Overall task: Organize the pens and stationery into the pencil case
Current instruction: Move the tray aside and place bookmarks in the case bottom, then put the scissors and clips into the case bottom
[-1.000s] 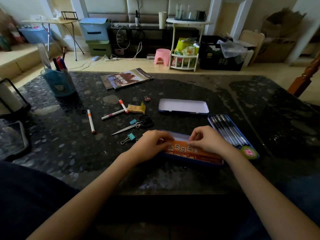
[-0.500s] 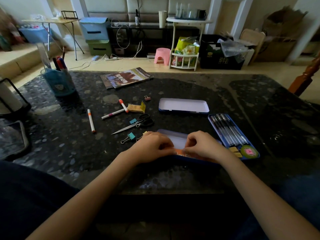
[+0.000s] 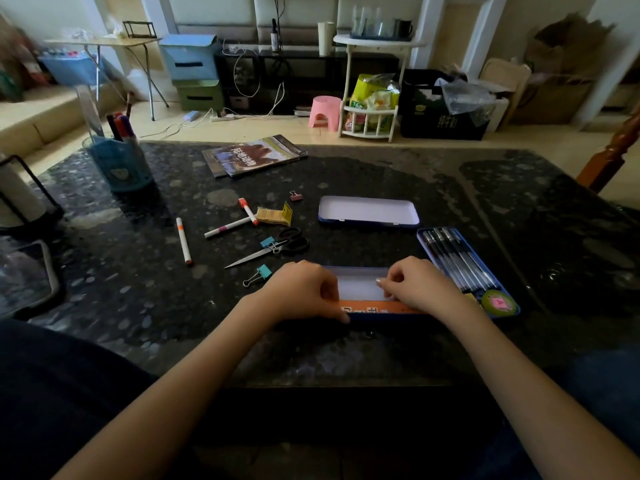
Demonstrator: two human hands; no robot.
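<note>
A blue tin pencil case (image 3: pixel 356 289) lies at the table's near edge, its white inside showing. Its orange printed lid (image 3: pixel 377 306) is tipped toward me along the near side. My left hand (image 3: pixel 304 292) pinches the lid's left end and my right hand (image 3: pixel 419 289) pinches its right end. A blue tray (image 3: pixel 424 233) with several black pens lies just right of the case. An empty white tray (image 3: pixel 369 211) sits behind. To the left lie three markers (image 3: pixel 183 240), scissors (image 3: pixel 277 249), teal binder clips (image 3: pixel 258 274) and a yellow packet (image 3: pixel 273 215).
A blue pen holder (image 3: pixel 119 164) with markers stands at the back left. A booklet (image 3: pixel 254 155) lies at the back centre. A small pink binder clip (image 3: pixel 296 195) sits near the empty tray. A dark tablet (image 3: pixel 24 275) lies at the left edge.
The orange lid, flat over the case a second ago, has swung up and toward me, and the white inside is now exposed. Both hands stayed on the lid.
</note>
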